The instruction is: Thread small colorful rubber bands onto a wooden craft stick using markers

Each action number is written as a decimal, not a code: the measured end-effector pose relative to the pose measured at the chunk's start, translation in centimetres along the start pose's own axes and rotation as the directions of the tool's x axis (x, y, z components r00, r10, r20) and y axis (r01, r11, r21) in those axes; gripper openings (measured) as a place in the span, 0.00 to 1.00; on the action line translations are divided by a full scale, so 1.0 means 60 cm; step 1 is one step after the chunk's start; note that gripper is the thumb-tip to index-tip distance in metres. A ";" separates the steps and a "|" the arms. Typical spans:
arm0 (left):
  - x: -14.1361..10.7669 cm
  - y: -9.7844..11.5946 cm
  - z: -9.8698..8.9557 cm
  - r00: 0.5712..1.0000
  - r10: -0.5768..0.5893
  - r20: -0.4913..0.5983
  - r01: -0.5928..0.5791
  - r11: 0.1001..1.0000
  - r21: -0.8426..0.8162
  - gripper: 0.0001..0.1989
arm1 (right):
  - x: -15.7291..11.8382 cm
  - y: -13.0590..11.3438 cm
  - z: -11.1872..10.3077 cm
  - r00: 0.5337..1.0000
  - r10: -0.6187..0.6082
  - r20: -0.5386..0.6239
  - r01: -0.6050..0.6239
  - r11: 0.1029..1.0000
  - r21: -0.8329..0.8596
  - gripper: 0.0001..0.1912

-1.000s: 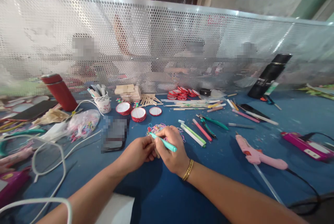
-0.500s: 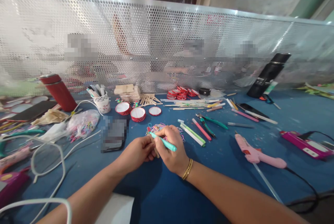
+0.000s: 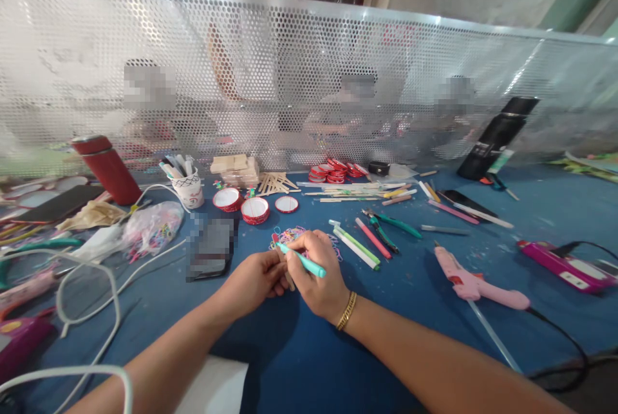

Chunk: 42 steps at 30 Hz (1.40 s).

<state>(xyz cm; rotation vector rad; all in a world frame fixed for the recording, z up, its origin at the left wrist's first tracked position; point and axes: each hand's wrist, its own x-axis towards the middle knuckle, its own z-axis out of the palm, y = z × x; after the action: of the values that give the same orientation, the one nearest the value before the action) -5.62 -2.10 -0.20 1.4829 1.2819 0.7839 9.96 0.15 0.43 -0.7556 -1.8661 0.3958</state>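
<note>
A blue, flat-topped table (image 3: 410, 349) carries a pink plastic glue gun (image 3: 476, 285). Near it lie green-handled metal pliers (image 3: 386, 227).

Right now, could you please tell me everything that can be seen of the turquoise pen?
The slim turquoise pen looks like smooth plastic, with a rounded rear end. The fingers of the right hand hold it slanted and partly cover its barrel. Its front end points away and leftward, at the flat, red-ended wooden stick in the left hand. Whether its tip touches the stick, I cannot tell.
</note>
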 end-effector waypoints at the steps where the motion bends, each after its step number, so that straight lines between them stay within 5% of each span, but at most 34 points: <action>1: 0.000 0.001 0.000 1.000 -0.003 0.002 0.003 1.000 -0.003 0.15 | 0.000 0.002 0.000 1.000 0.008 -0.005 -0.008 1.000 -0.006 0.04; 42: -0.001 0.006 -0.001 0.998 -0.060 -0.014 0.060 0.998 0.025 0.19 | 0.002 0.006 -0.003 0.998 0.064 -0.021 -0.064 0.998 -0.021 0.04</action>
<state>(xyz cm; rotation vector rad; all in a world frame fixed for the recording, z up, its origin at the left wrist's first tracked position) -5.55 -2.10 0.19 1.4546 1.3439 0.7417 10.21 0.50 0.37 -0.8329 -1.8336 0.4076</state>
